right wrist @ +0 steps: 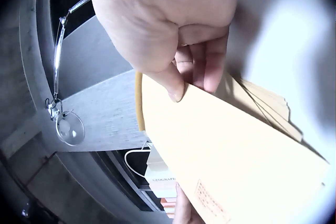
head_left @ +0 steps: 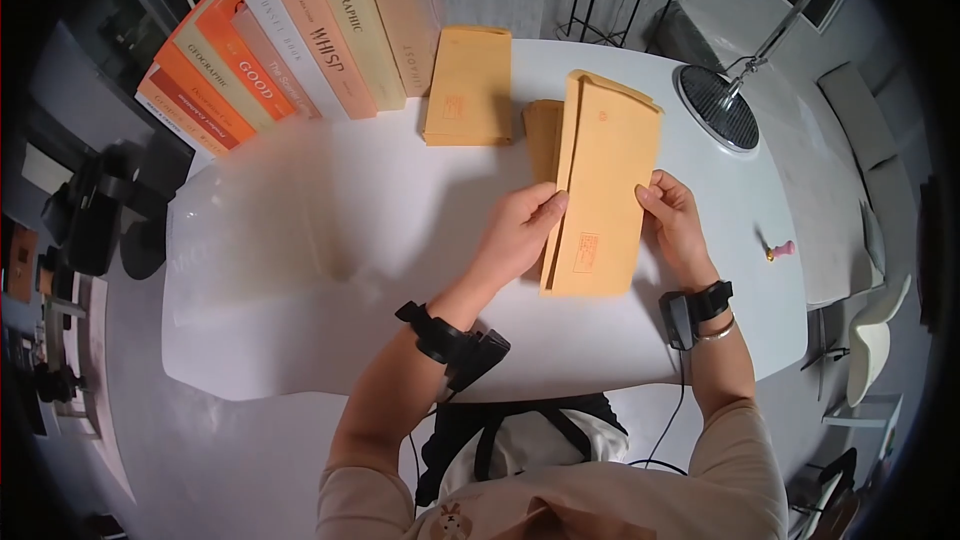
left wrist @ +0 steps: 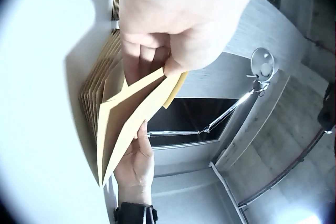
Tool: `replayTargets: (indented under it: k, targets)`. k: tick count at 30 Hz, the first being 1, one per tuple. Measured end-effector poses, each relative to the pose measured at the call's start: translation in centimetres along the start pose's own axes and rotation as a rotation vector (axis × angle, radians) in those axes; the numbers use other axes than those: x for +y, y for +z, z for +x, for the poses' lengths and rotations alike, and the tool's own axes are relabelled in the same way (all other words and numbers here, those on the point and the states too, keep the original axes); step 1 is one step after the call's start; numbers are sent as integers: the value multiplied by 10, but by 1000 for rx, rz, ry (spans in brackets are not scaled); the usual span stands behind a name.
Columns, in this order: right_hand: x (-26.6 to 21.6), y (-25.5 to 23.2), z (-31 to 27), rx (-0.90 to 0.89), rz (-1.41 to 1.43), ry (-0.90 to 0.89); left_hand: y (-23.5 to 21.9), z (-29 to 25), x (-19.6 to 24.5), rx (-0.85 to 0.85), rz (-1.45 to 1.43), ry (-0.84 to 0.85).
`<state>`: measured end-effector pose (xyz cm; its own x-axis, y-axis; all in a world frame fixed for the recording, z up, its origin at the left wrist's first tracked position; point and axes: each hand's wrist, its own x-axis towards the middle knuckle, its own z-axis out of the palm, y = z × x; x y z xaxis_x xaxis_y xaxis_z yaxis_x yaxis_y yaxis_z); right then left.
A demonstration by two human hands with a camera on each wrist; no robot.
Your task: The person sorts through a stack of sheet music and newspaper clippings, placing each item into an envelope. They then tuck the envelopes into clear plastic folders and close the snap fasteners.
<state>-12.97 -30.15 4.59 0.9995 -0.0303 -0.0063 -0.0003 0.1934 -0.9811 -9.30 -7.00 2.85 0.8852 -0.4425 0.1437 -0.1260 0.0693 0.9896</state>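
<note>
Between both hands a long kraft-paper envelope (head_left: pixel 610 170) is held above the table, a red printed stamp near its lower end. The left hand (head_left: pixel 520 230) pinches its left edge, thumb on top and fingers behind. On the opposite edge the right hand (head_left: pixel 675 215) pinches it the same way. In the left wrist view the envelope (left wrist: pixel 142 108) shows two paper layers spread apart at the near end. Partly hidden behind it lies a pile of envelopes (head_left: pixel 542 130), its several fanned edges showing in the left wrist view.
Another envelope stack (head_left: pixel 475 80) lies at the back beside a row of upright books (head_left: pixel 310 35). A clear plastic sheet or bag (head_left: pixel 255 225) covers the left side. The lamp base (head_left: pixel 718 105) stands back right; a small pink-handled stamp (head_left: pixel 782 250) lies to the right.
</note>
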Motion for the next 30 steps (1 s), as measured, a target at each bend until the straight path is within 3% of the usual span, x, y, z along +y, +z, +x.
replayTargets:
  k: [5,8,11,14,16,18,20,26,30]
  targets:
    - [-2,10,-10,2,57,59,10,-2,8,85,114,153]
    - [-2,9,-10,-17,102,38,3,-3,20,-24,218,-42]
    - [3,-2,-3,59,110,22,-12,-10,43,100,306,151]
    - [8,-7,0,27,156,-29,-67,-22,67,383,1028,290]
    - [11,-12,0,-13,146,-29,-119,-31,97,456,1175,-29]
    - [11,-7,-1,1,138,-13,-176,-36,91,530,1398,-176]
    - [10,-5,-3,7,120,-9,-213,-52,79,523,1462,-434]
    - [4,1,-8,1,71,-13,-237,-58,36,316,1512,-551]
    - [6,1,-7,12,116,-31,-220,-74,37,390,1665,-430]
